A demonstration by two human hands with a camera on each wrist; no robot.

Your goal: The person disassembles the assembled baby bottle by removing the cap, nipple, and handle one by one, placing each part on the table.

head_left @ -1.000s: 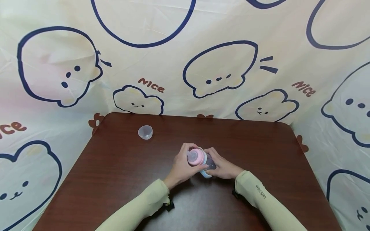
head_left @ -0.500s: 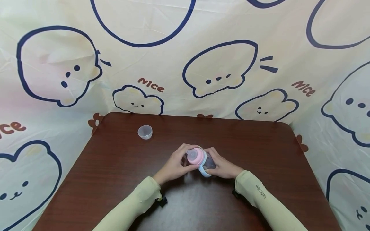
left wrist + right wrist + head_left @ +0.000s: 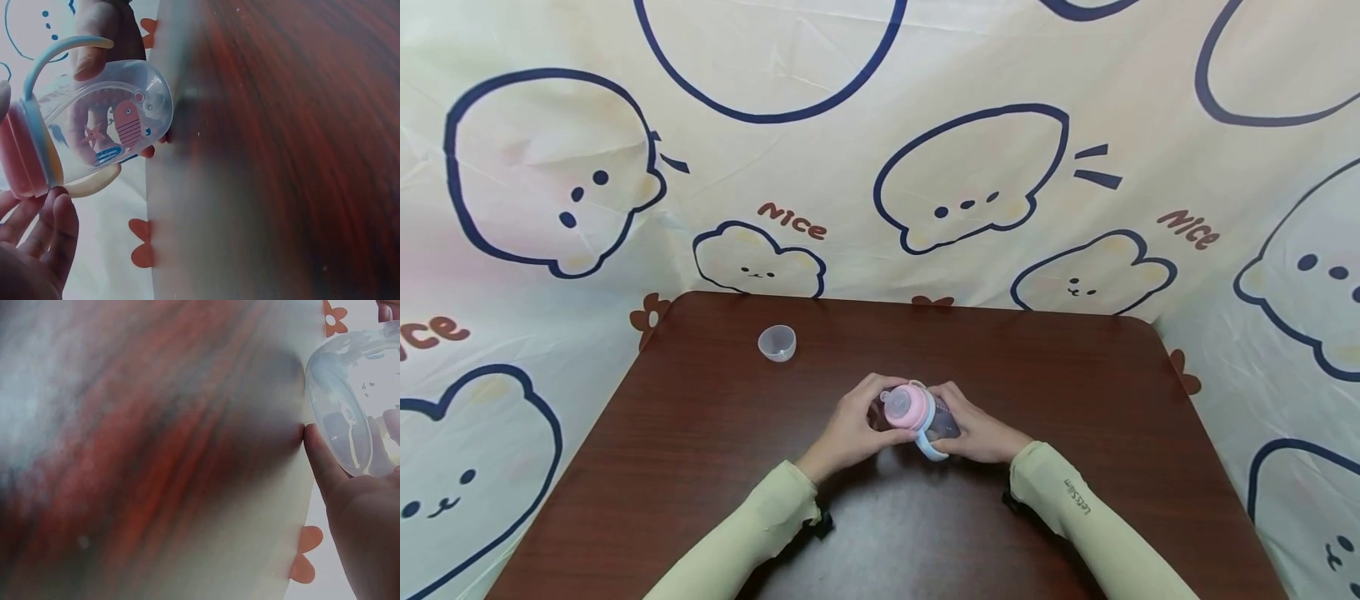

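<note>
Holding a baby bottle (image 3: pixel 944 423) w/ both hands, a person has it over the table (image 3: pixel 1060 375). The bottle is btwn the hands & on a slant: its long way runs from left to right, w/ the teat (image 3: pixel 896 403) end pointing left & the fat bottom end pointing right. So the L hand (image 3: pixel 848 429) is nearer the bottle's top, & the R hand (image 3: pixel 977 431) is nearer its bottom.

L hand pinches the pink ring (image 3: pixel 912 406), thumb on the bottle's near side, fingers on its far side; a gap shows btwn palm & teat. R hand grips the clear body, thumb close by the blue handle (image 3: pixel 929 450). Neither hand is free. Can't tell if the bottle's bottom touches the table.

In the left wrist view, a pink fish (image 3: pixel 128 122) & a star (image 3: pixel 94 135) show on the bottle's side.

A clear cup (image 3: pixel 777 343) sits on the table past the bottle & off to its left, well apart, so L hand is nearer to it. Way behind the bottle hangs a cloth (image 3: pixel 842 192) w/ cartoon faces & "Nice" on it. Light green sleeves (image 3: pixel 737 533) reach in from the bottle's near side.
</note>
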